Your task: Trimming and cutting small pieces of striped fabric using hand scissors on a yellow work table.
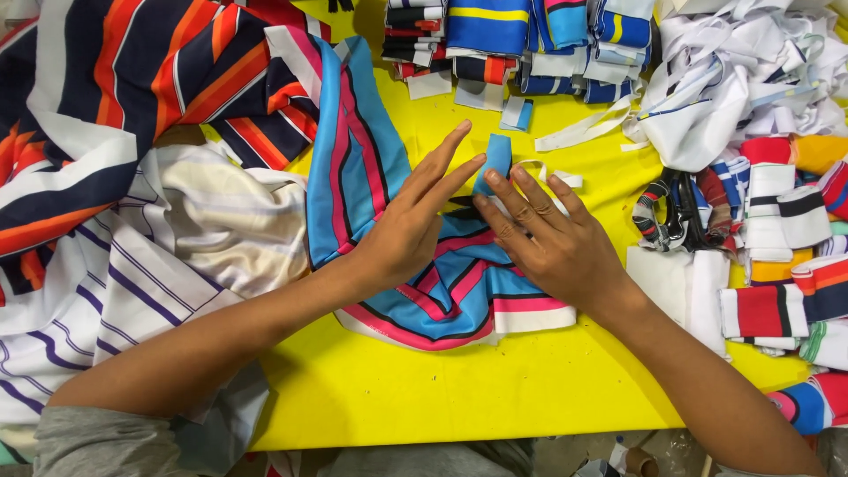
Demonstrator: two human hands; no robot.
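Both hands flat and open, left hand (408, 225) and right hand (548, 238) pressing the blue-pink striped piece (459, 296) on the yellow table (424, 397). I'd smooth outward toward 12 o'clock, keeping the edges lined up.

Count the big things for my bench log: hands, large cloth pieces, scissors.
Hands: 2, the left hand and right hand, flat on the blue, pink and white striped fabric
Large cloth pieces: 3, adding the navy-orange striped cloth and white purple-lined cloth
Tape-wrapped scissors: 1
Total: 6
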